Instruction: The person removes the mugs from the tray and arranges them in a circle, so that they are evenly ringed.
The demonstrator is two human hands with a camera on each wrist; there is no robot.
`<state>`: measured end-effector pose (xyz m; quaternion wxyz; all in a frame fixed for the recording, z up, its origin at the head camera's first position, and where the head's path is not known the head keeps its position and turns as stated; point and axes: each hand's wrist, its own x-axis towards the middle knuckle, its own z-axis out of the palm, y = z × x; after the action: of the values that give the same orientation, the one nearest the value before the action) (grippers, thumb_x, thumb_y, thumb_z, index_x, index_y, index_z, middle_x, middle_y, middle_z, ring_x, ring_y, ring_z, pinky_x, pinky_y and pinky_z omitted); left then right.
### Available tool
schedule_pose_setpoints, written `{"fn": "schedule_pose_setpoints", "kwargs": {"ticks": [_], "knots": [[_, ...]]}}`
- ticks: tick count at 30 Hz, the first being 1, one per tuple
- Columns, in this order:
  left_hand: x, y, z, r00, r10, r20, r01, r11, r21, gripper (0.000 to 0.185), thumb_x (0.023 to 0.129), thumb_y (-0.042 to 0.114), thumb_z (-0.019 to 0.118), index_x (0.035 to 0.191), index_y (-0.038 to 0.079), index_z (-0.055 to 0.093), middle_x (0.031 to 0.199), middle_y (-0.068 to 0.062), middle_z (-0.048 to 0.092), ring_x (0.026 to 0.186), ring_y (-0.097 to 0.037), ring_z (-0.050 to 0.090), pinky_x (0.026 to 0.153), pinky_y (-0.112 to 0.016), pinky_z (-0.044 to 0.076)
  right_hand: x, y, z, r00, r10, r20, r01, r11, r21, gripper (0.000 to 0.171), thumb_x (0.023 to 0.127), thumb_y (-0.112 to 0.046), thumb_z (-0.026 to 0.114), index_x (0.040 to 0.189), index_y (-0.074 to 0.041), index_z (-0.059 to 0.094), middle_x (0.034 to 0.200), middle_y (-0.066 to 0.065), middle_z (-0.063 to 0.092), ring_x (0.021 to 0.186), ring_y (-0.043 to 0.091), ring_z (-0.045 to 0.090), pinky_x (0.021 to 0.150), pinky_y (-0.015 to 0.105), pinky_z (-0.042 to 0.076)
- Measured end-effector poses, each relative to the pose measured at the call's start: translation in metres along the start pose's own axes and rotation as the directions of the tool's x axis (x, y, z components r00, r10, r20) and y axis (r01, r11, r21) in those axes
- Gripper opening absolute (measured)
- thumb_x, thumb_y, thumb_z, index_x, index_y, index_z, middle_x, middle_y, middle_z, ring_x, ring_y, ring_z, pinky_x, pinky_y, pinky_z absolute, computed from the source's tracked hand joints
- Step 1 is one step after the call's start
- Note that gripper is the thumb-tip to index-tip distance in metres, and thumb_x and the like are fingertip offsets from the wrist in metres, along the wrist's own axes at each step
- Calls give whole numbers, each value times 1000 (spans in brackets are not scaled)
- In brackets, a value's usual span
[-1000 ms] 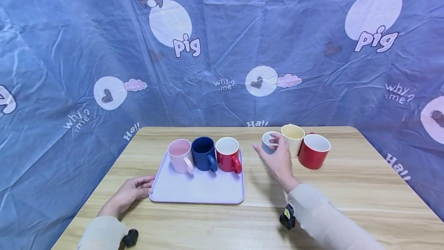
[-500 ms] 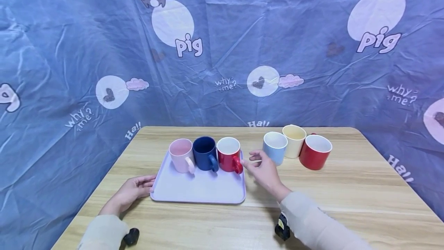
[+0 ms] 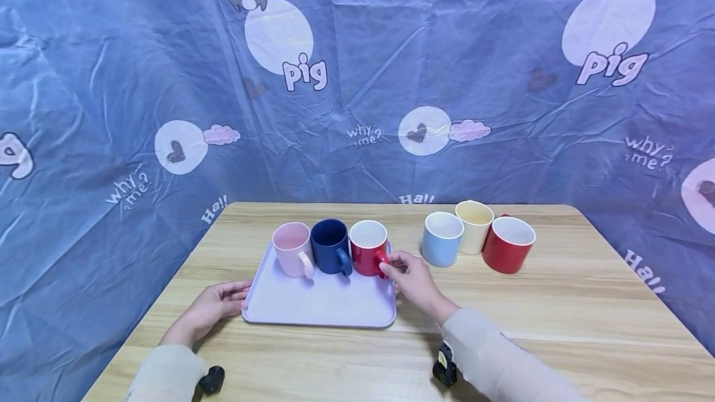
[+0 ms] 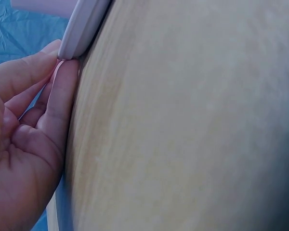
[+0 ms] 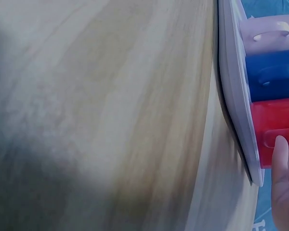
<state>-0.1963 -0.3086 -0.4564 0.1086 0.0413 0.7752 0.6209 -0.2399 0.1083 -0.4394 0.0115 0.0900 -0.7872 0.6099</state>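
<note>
In the head view a pale lilac tray [image 3: 318, 306] lies on the wooden table. Along its far side stand a pink mug [image 3: 290, 254], a navy mug [image 3: 329, 247] and a red mug [image 3: 365, 253] with a white inside, handles toward the near right. My right hand [image 3: 414, 281] is at the red mug's handle, pinching it between thumb and fingers; the right wrist view shows a fingertip against that handle. At the tray's near left side, my left hand [image 3: 209, 309] holds the rim between thumb and fingers, as the left wrist view shows.
Right of the tray, a light blue mug [image 3: 442, 241], a cream mug [image 3: 475, 227] and another red mug [image 3: 508, 245] stand close together on the table [image 3: 558, 315]. A blue printed cloth [image 3: 357, 79] hangs behind the table's far edge.
My right hand has moved left and nearer from the light blue mug to the handle of the red mug on the tray. The left hand has stayed at the tray's rim.
</note>
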Motion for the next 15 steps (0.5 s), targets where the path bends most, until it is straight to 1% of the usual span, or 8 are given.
{"fn": "schedule_pose_setpoints", "kwargs": {"ticks": [3,6,11,15], "knots": [[0,0,0,1000,-1,-2,1,1000,2,60,85,-4,65,133,-22,34,128,-33,50,102,-5,59,88,-22,50,1,1,1,1000,13,21,-14,998,56,15,89,-6,66,99,5,66,85,10,64,76,23,59,57,35,57],[0,0,0,1000,-2,-7,2,1000,8,60,85,-4,65,133,-22,34,128,-33,50,102,-5,59,88,-22,50,1,2,2,998,30,52,-35,995,95,16,91,-6,63,99,7,64,87,13,67,79,25,60,61,36,57],[1,-2,0,1000,2,-7,-2,1000,16,60,85,-4,65,133,-22,34,128,-33,50,102,-5,59,88,-21,49,3,3,1,995,54,85,-64,991,117,16,94,-7,59,98,8,65,89,15,69,79,23,61,66,32,56],[2,-4,0,1000,5,-2,-5,1000,15,60,86,-4,65,133,-22,34,128,-34,50,102,-4,59,89,-22,49,3,7,2,994,58,88,-68,990,121,18,94,-7,59,101,8,67,89,14,69,80,24,63,69,31,57]]}}
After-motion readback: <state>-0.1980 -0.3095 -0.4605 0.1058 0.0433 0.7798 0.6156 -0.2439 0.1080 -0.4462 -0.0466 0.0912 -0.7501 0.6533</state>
